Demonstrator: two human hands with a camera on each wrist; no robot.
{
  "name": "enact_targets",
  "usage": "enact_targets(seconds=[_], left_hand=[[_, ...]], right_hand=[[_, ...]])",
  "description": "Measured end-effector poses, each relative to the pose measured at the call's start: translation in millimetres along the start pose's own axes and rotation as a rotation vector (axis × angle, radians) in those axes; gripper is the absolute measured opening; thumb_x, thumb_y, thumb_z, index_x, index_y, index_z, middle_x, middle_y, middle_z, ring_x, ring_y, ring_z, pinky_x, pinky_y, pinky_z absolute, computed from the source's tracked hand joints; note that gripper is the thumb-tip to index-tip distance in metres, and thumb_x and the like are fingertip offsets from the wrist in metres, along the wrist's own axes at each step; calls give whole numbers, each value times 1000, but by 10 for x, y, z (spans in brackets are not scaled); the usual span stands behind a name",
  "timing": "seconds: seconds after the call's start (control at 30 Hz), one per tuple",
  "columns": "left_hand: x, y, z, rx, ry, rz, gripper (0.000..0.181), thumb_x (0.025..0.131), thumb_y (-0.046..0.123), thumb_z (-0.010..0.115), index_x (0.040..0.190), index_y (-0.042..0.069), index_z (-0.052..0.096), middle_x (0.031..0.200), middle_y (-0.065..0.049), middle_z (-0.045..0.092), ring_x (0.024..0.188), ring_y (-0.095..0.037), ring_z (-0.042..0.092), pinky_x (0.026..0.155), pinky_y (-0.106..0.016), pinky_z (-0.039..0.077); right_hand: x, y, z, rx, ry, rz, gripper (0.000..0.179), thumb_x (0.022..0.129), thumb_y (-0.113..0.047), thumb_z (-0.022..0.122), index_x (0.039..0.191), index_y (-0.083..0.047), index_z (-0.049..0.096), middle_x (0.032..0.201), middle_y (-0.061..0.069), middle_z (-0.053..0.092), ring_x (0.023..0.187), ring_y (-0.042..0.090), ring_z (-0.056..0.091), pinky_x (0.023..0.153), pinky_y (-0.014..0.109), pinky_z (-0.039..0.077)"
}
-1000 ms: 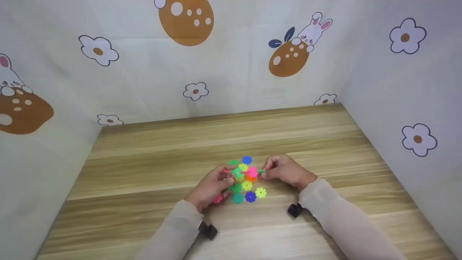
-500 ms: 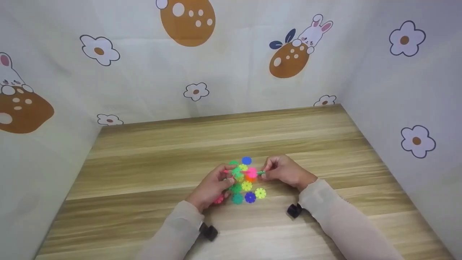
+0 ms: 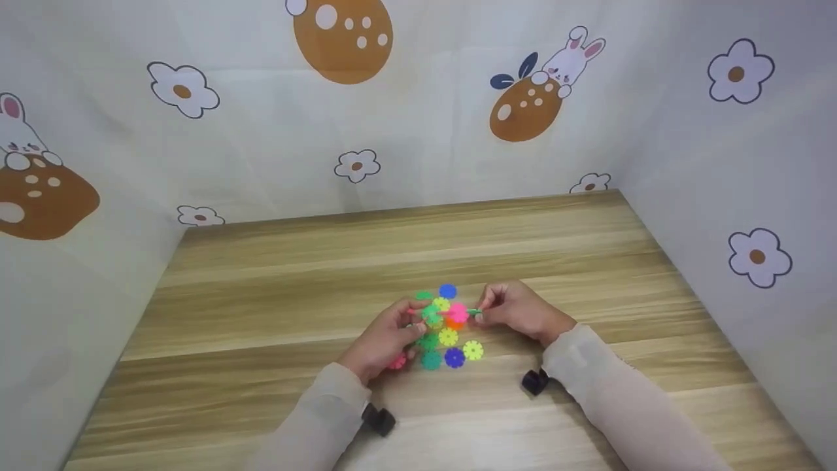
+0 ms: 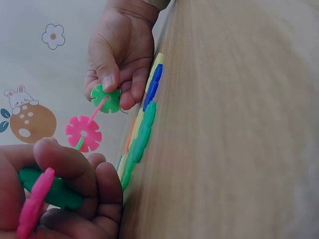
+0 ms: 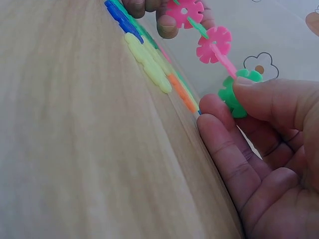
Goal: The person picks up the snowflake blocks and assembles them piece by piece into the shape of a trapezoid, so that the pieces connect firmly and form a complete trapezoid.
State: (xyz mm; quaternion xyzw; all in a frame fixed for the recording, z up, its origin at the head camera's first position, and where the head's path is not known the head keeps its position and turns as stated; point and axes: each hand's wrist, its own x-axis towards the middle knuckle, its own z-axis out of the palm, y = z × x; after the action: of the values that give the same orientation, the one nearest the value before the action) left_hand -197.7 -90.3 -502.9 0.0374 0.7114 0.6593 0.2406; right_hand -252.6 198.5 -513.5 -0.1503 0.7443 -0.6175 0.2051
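A chain of slotted plastic snowflake discs, pink and green by turns, stretches between my hands just above the table. My left hand (image 3: 382,337) holds its left end; in the left wrist view a pink disc (image 4: 35,204) and a dark green disc (image 4: 65,195) sit among the curled fingers. Midway along, a pink disc (image 3: 458,313) shows with its slots joined to its neighbours. With thumb and fingers, my right hand (image 3: 520,311) pinches the green disc (image 5: 229,101) at the right end. That disc is linked to a pink one standing edge-on.
Loose discs lie flat on the wooden table (image 3: 294,275) under and around the chain: blue (image 3: 447,290), yellow (image 3: 473,350), dark blue (image 3: 454,358), green (image 3: 431,360), orange (image 3: 456,324) and others. A pink disc (image 3: 396,361) is partly covered by the left hand. Patterned cloth walls enclose the table.
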Motion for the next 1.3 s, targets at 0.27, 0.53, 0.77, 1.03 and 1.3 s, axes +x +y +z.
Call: enact_targets(seconds=[0.27, 0.53, 0.77, 1.03, 1.3], left_hand=[[-10, 27, 28, 13, 36, -22, 42, 108, 16, 60, 148, 26, 54, 128, -10, 57, 68, -16, 55, 59, -24, 50], [-15, 16, 15, -9, 3, 10, 45, 108, 22, 61, 151, 23, 52, 125, -11, 57, 66, -15, 54, 57, -24, 49], [-39, 34, 30, -29, -5, 68, 49, 107, 23, 63, 153, 19, 50, 117, -10, 59, 69, -15, 53, 60, -23, 49], [-72, 63, 67, -54, -36, 127, 46, 108, 17, 60, 153, 16, 50, 118, -12, 60, 70, -15, 53, 62, -24, 50], [-89, 71, 100, -22, -43, 136, 46, 109, 15, 57, 154, 17, 49, 122, -16, 59, 71, -15, 53, 60, -23, 48]], right_hand=[[-30, -67, 37, 49, -7, -71, 15, 94, 2, 70, 90, -5, 58, 117, 14, 72, 103, 24, 73, 85, 31, 63], [-77, -156, 151, -16, -66, -143, 10, 103, 5, 54, 112, 3, 51, 105, 17, 68, 90, 25, 71, 84, 33, 63], [-120, -257, 275, -120, -73, -219, 36, 105, -3, 58, 137, 6, 46, 122, 17, 61, 95, 32, 64, 82, 27, 57], [-150, -310, 344, -192, 8, -271, 44, 95, -1, 75, 133, 6, 54, 124, 14, 66, 103, 23, 65, 88, 24, 57], [-152, -321, 366, -256, 60, -290, 35, 93, -5, 79, 123, 1, 61, 115, 9, 69, 95, 19, 64, 83, 24, 57]])
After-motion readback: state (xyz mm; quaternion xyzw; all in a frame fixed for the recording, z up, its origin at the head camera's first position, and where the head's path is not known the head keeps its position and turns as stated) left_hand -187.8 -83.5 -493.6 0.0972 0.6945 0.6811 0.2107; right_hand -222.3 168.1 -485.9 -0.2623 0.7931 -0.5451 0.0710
